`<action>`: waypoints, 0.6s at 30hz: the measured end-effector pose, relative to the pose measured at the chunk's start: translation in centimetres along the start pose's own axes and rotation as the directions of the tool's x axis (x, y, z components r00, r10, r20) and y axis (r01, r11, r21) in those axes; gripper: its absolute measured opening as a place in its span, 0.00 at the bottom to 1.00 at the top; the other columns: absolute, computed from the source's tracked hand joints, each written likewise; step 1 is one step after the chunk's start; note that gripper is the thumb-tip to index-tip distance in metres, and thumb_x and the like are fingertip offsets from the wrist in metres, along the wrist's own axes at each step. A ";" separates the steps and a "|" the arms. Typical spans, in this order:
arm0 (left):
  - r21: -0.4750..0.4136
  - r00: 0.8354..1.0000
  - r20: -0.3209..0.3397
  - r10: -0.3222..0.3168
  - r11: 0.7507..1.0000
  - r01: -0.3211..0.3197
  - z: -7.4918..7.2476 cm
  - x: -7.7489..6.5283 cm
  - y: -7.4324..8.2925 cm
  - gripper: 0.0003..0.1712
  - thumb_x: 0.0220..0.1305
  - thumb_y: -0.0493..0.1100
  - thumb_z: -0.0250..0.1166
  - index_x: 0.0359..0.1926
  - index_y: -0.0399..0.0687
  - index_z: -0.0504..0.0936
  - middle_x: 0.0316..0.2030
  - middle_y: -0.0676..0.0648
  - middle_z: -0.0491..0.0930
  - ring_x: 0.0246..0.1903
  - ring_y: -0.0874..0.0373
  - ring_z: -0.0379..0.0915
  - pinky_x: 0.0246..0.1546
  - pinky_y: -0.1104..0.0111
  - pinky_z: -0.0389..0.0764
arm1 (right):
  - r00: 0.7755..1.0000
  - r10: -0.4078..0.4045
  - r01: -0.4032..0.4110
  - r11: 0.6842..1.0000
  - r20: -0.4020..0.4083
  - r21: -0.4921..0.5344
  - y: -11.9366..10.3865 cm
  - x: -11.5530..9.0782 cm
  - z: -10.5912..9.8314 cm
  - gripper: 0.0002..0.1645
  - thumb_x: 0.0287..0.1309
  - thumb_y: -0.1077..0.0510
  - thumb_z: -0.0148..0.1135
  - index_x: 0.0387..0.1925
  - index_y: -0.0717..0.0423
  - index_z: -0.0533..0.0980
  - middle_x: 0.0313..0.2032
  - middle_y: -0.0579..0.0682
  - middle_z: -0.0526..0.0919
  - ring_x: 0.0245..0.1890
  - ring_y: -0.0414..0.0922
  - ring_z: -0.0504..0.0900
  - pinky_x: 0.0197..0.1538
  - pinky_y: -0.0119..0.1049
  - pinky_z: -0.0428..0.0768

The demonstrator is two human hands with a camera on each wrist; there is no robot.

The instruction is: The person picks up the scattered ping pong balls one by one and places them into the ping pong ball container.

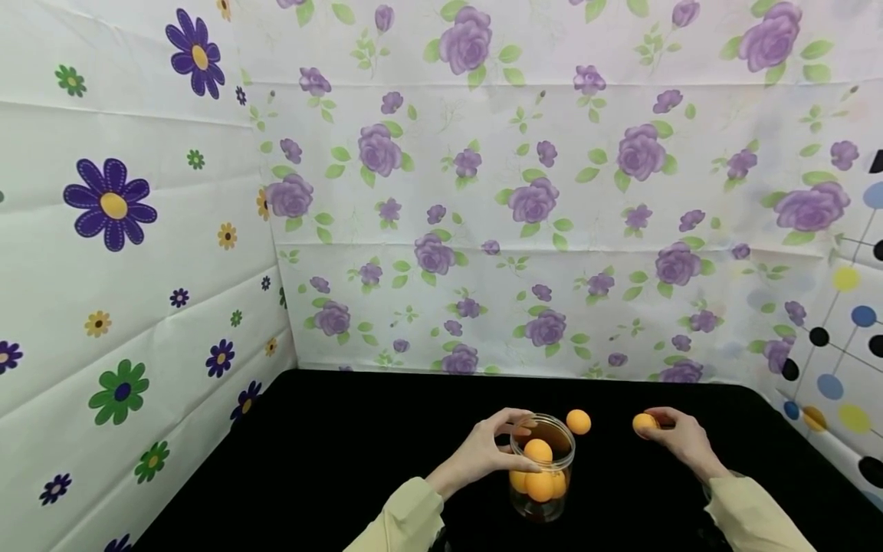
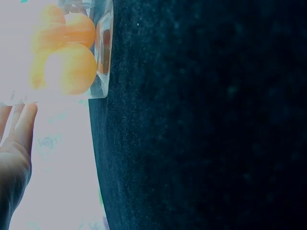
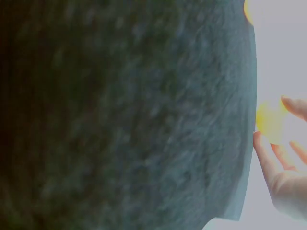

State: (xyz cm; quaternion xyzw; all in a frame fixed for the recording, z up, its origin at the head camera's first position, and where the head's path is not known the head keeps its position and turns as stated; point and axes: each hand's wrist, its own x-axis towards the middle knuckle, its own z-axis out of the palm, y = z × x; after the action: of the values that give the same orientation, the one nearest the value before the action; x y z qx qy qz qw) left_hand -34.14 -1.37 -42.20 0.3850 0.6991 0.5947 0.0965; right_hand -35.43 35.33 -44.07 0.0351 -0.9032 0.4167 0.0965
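A clear jar (image 1: 540, 512) without a lid holds several orange balls (image 1: 540, 484), which look like ping-pong balls. My left hand (image 1: 485, 452) grips the jar near its rim from the left, thumb in front and fingers behind. In the left wrist view the balls (image 2: 72, 67) show through the jar wall. To the right, my right hand (image 1: 683, 438) pinches one orange ball (image 1: 645, 424) between thumb and fingers. The right wrist view shows this ball (image 3: 270, 122) overexposed between the fingertips. Another orange ball (image 1: 579, 422) lies on the black table, just behind and right of the jar.
The black tabletop (image 1: 386, 414) spreads under everything. A round, clear rim (image 1: 707, 491) is partly hidden beneath the right sleeve. Floral sheets (image 1: 414, 307) hang behind the table and at the left, and a dotted sheet (image 1: 835, 345) stands at the right.
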 end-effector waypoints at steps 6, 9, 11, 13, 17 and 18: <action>0.015 1.000 -0.005 0.003 1.000 -0.003 0.0 0.2 -0.5 0.31 0.54 0.41 0.67 0.60 0.54 0.67 0.53 0.52 0.69 0.52 0.52 0.66 0.45 0.69 0.71 | 1.000 -0.007 0.007 1.000 0.007 0.020 -0.6 0.3 0.2 0.30 0.52 0.54 0.65 0.49 0.73 0.70 0.41 0.64 0.77 0.39 0.56 0.76 0.38 0.46 0.75; 0.005 1.000 -0.008 -0.008 1.000 0.009 0.1 0.2 -0.5 0.31 0.54 0.40 0.68 0.59 0.54 0.68 0.53 0.51 0.70 0.52 0.51 0.66 0.44 0.69 0.72 | 1.000 -0.009 0.009 1.000 -0.001 0.024 -0.8 0.2 0.3 0.30 0.52 0.54 0.66 0.49 0.73 0.71 0.41 0.64 0.77 0.38 0.55 0.76 0.37 0.44 0.76; -0.002 1.000 -0.009 -0.011 1.000 0.011 0.1 0.2 -0.4 0.31 0.53 0.40 0.68 0.59 0.53 0.68 0.53 0.51 0.70 0.51 0.51 0.66 0.44 0.69 0.72 | 1.000 -0.009 0.009 0.999 -0.001 0.036 -0.9 0.2 0.3 0.30 0.52 0.54 0.66 0.49 0.72 0.71 0.42 0.64 0.77 0.38 0.54 0.76 0.36 0.43 0.76; -0.008 1.000 -0.008 -0.008 1.000 0.008 0.1 0.2 -0.3 0.32 0.53 0.39 0.68 0.59 0.52 0.68 0.53 0.50 0.70 0.52 0.50 0.66 0.44 0.69 0.72 | 1.000 -0.013 0.013 0.999 0.008 0.045 -1.1 0.1 0.3 0.30 0.52 0.53 0.65 0.50 0.72 0.70 0.43 0.64 0.76 0.39 0.54 0.76 0.37 0.43 0.76; -0.011 1.000 -0.008 -0.003 1.000 0.003 0.1 0.2 -0.2 0.32 0.54 0.38 0.68 0.60 0.52 0.68 0.53 0.49 0.70 0.52 0.49 0.66 0.44 0.68 0.72 | 1.000 -0.009 0.008 0.998 0.026 0.067 -1.6 0.1 0.3 0.32 0.53 0.51 0.64 0.52 0.72 0.69 0.45 0.65 0.75 0.41 0.56 0.75 0.38 0.43 0.76; -0.008 1.000 -0.008 -0.004 1.000 0.004 0.1 0.2 -0.3 0.32 0.54 0.38 0.68 0.60 0.52 0.68 0.53 0.49 0.70 0.52 0.49 0.66 0.44 0.69 0.72 | 1.000 -0.005 0.003 0.998 0.025 0.071 -1.8 0.0 0.3 0.33 0.53 0.51 0.64 0.52 0.71 0.69 0.45 0.64 0.75 0.41 0.56 0.75 0.38 0.43 0.76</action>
State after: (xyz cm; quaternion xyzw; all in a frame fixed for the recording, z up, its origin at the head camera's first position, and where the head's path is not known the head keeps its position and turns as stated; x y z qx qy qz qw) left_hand -34.32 -1.20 -42.40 0.3809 0.6979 0.5988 0.0963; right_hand -35.26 33.95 -42.94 0.0455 -0.8891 0.4476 0.0845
